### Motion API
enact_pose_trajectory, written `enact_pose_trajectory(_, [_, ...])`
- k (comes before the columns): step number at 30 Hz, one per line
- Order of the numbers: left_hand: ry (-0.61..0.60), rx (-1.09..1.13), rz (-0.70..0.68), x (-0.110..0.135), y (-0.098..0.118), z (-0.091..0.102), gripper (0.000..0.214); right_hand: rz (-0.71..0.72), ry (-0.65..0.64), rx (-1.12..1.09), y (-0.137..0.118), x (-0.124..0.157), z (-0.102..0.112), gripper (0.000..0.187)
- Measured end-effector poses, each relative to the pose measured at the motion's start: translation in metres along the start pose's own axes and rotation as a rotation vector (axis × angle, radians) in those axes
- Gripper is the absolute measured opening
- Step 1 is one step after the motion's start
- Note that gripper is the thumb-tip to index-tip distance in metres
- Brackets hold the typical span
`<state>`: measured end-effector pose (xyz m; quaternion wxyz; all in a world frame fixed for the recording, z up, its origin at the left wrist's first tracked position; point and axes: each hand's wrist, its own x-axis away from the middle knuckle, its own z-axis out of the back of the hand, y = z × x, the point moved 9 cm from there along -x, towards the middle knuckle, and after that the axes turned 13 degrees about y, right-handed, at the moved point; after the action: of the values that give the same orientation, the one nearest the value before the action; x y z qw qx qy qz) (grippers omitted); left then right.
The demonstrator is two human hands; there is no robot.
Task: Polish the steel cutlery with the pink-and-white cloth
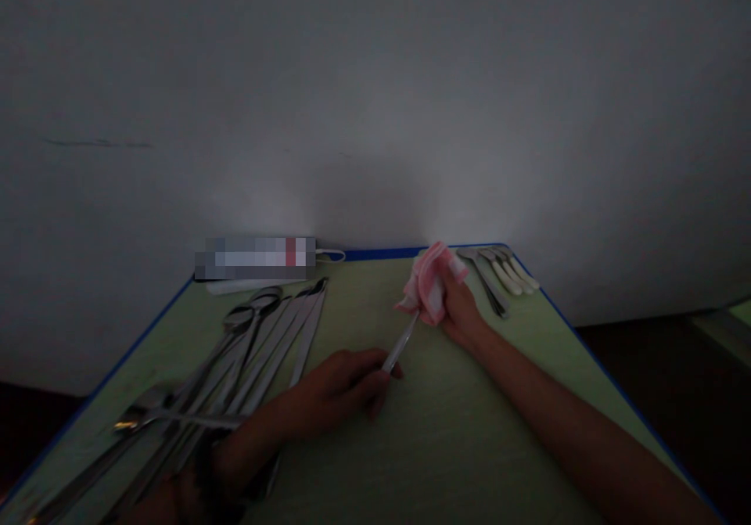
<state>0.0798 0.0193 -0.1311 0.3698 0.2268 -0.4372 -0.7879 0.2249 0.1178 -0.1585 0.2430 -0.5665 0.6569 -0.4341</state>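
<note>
My left hand (346,384) pinches the handle end of a slim metal piece of cutlery (402,343) above the middle of the table. The far end of that cutlery is hidden inside a crumpled pink-and-white cloth (431,284). Wrapped around the cloth, my right hand (461,306) closes it over the hidden end. Just right of the cloth lie several pieces of cutlery: a dark metal-handled one (486,284) and some spoons with white handles (505,276). Beneath and beyond my left forearm spreads a larger group of long metal spoons and other cutlery (258,337).
The light green table (364,298) has a blue edge and stands against a grey wall (375,102). At the back left sits a blurred-out box-like object (255,259) with a white cable (333,256) beside it. Cutlery lies crosswise (199,418) near my left wrist.
</note>
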Motion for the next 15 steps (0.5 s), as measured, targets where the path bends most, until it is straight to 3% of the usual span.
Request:
enact_pose_trajectory(5, [0.028, 0.06, 0.019, -0.002, -0.004, 0.003, 0.028, -0.146, -0.162, -0.097, 0.004, 0.002, -0.011, 0.03])
enact_pose_trajectory(11, [0.059, 0.092, 0.045, -0.002, -0.008, 0.005, 0.027, -0.216, -0.089, -0.191, 0.008, -0.004, -0.007, 0.024])
enact_pose_trajectory(15, [0.085, 0.124, 0.045, -0.002, -0.01, 0.006, 0.026, -0.277, -0.159, -0.137, 0.013, 0.002, -0.012, 0.022])
